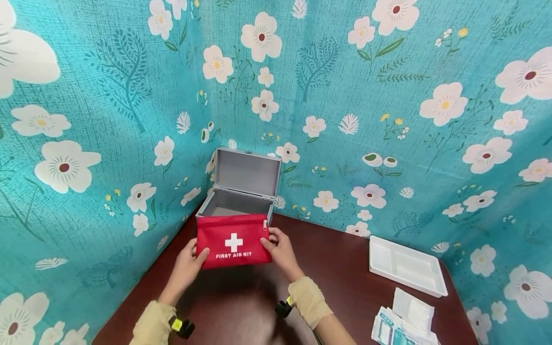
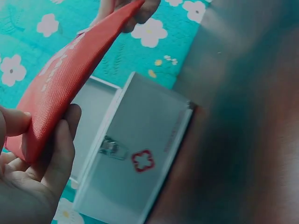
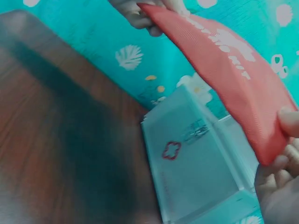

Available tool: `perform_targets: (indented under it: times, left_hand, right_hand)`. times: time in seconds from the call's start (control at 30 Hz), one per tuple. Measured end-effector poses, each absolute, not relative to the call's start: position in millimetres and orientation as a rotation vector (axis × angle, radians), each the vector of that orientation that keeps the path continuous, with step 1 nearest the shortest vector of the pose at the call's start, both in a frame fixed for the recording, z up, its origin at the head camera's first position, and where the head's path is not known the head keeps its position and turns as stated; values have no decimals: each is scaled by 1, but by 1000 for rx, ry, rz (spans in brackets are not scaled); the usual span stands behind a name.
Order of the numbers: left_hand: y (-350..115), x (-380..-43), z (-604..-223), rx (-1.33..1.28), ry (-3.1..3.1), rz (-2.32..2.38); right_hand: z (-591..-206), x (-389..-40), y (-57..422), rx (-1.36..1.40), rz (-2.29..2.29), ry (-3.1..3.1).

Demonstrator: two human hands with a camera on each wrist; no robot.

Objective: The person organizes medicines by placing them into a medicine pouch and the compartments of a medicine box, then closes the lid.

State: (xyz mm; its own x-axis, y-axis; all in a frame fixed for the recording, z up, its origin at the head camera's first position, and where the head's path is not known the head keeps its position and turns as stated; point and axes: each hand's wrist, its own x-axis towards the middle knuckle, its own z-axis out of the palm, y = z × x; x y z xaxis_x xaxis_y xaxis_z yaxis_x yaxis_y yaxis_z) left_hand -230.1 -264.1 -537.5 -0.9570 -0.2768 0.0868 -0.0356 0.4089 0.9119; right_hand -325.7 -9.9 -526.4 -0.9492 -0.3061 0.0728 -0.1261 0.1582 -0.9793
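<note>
A red zippered first aid pouch point(image 1: 247, 247) with a white cross is held up in front of a grey metal box point(image 1: 207, 207). My left hand point(image 1: 188, 261) grips its left end, thumb on the front face and fingers behind. At the other end my right hand point(image 1: 282, 251) pinches it the same way, just below the white zipper pull point(image 1: 265, 224). Behind the pouch the box's lid point(image 1: 247, 171) stands raised, and the inside that shows is bare grey. In the left wrist view a latch point(image 2: 113, 147) and a red cross outline point(image 2: 143, 161) mark the box's front.
On the right of the dark brown table point(image 1: 336, 278) lies a white divided tray point(image 1: 381, 258). Nearer the front edge are several white and teal packets point(image 1: 403, 328). A teal flowered curtain point(image 1: 327, 143) walls the table at the back and sides.
</note>
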Motion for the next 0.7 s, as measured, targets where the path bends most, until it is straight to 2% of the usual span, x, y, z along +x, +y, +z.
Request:
perform_targets:
  times: [0.33, 0.57, 0.7]
  left_hand:
    - [-289, -305, -504, 194, -2647, -1400]
    - [-295, -350, -498, -28, -2771, -1247]
    - [-296, -369, -495, -19, -2912, -1082]
  right_hand:
    - [-511, -367, -24, -429, -1757, 2528]
    - [-503, -391, -39, -387, -1561, 2666]
    - [-501, -402, -48, -399, -1427, 2705]
